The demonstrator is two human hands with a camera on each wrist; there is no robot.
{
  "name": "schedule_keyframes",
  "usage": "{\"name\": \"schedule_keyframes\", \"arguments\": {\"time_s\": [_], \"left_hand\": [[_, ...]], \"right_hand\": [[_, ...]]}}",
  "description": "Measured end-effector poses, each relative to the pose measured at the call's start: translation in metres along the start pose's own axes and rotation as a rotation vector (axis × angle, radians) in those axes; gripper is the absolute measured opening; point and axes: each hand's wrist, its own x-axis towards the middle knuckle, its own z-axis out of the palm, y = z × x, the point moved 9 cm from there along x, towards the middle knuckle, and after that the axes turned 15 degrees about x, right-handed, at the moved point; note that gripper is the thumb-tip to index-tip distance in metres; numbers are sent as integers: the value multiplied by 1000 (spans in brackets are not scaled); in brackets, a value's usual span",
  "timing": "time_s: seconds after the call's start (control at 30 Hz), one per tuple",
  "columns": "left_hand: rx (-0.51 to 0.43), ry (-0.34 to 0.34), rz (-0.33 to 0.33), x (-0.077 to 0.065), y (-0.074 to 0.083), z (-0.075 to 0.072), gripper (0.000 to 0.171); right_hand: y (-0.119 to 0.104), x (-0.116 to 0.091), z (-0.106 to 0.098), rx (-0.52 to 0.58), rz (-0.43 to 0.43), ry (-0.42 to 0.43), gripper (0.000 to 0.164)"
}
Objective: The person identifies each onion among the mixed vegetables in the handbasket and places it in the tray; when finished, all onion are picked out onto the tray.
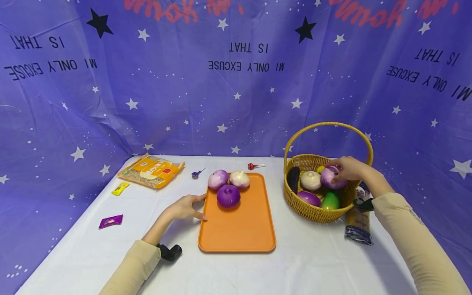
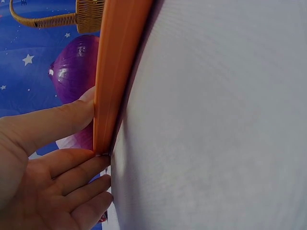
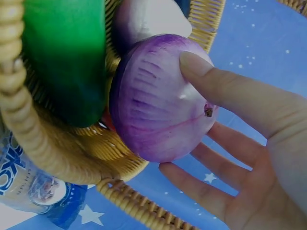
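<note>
White-covered table (image 1: 306, 262): orange tray (image 1: 237, 231), one, lies flat toward the front. Packet with blue end (image 1: 358, 225), to the right, lies just beside the basket; purple-wrapped sweet (image 1: 111, 221), to the left. Left hand (image 1: 186, 207), fingers extended and relaxed, touches the tray's left edge, thumb at the rim. Wicker basket (image 1: 317, 216), handle upright, holds a green vegetable (image 1: 330, 200) and a purple vegetable (image 1: 309, 198) in front, dark eggplant (image 1: 293, 179) at left, cream bulb (image 1: 311, 181) at centre. On the tray's far part: dark purple onion (image 1: 228, 196), with pale purple onion (image 1: 217, 179) and white bulb (image 1: 239, 179) behind. Right hand (image 1: 350, 168) grips a purple-and-white onion (image 3: 158, 105) between thumb and fingers at the basket's right side; whether onion and wicker touch cannot be told. Farther: yellow-wrapped sweet (image 1: 120, 189), orange packet (image 1: 152, 170), blue lollipop (image 1: 195, 175), red lollipop (image 1: 251, 166). Rear: star-printed curtain (image 1: 191, 106).
</note>
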Motion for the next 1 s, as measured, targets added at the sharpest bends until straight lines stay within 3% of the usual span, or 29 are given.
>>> {"name": "schedule_keyframes", "arguments": {"time_s": [0.2,0.43,0.8,1.0], "left_hand": [[17,11,17,0,2,0,86],[34,11,29,-1,4,-1,86],[13,3,10,-1,2,-1,86],[6,5,11,0,1,-1,86]], "right_hand": [[-17,-9,-3,21,-47,41,52],[-42,-26,-5,-8,-177,119,58],[-101,-63,-1,45,-377,243,60],[-134,-74,10,31,-526,295,64]]}}
